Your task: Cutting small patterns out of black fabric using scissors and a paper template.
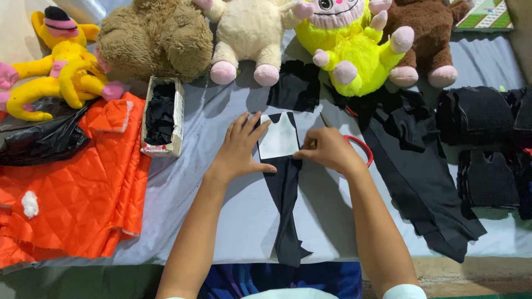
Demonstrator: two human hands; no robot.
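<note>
**Template laid on black strip, cutting not begun**

Left hand (239, 148) lies flat, fingers spread, pinning the white template (279, 137) on the black fabric strip (285, 194) mid-table. Right hand (328, 148) is closed on red-handled scissors (359, 145) at the template's edge (blades mostly hidden). Strip looks uncut; its lower end hangs off the table.

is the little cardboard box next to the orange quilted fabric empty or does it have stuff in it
Full. The open-topped cardboard box is packed to its rim with black fabric pieces, beside the orange quilted fabric.
</note>
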